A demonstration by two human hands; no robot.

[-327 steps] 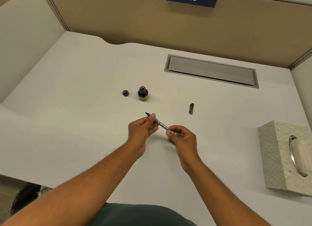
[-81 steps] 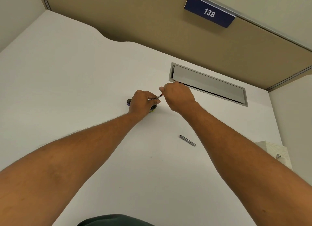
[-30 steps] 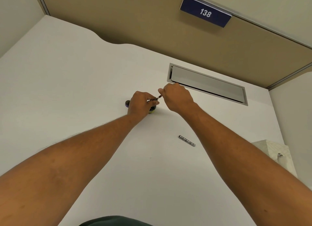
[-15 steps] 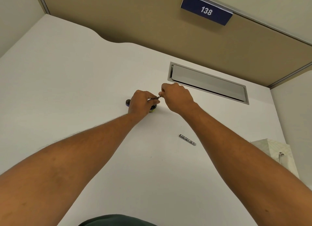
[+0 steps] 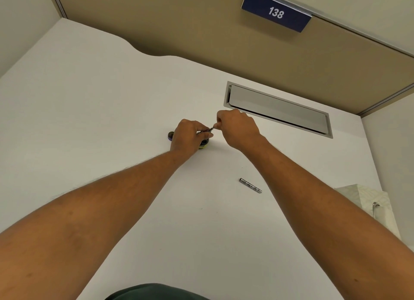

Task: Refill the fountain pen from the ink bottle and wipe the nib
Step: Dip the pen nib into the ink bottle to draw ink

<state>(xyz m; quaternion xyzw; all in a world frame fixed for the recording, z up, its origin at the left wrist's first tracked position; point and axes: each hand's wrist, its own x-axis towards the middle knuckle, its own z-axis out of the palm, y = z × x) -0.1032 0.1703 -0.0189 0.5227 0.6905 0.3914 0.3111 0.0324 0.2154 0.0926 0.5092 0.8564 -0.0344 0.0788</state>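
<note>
Gripping the thin pen [image 5: 207,131] above the small round ink bottle [image 5: 204,144], the left hand [image 5: 188,135] curls around it; the right hand [image 5: 236,128] pinches its upper end. A metal pen barrel [image 5: 250,185] lies apart on the smooth white worktop [image 5: 89,111], near its right edge.
</note>
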